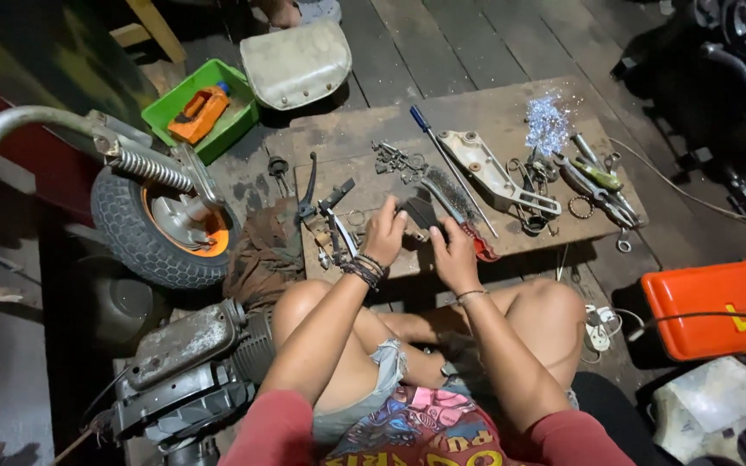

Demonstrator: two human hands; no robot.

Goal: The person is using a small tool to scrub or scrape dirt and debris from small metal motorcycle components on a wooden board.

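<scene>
Centre of frame — left hand [384, 231] and right hand [454, 255] both curling fingers around small dark part [421, 213], holding it just above wooden board [485, 108]; wire brush [455, 200] lying just beside — wheel [161, 226] resting at left.

- The person sits cross-legged on a dark plank floor [442, 52], facing a low wooden board [485, 108] strewn with metal parts
- The left hand [384, 233] and right hand [454, 255] both grip a small dark part [420, 213] held between them over the board's near edge
- A wire brush with a red handle [459, 207] lies just beside the right hand
- A pale metal bracket [494, 168] and a blue-handled screwdriver [446, 155] lie farther back
- A small wheel with an orange hub [166, 229] stands left; a green tray [205, 108] sits behind it
- An orange toolbox [714, 306] lies at the right
</scene>
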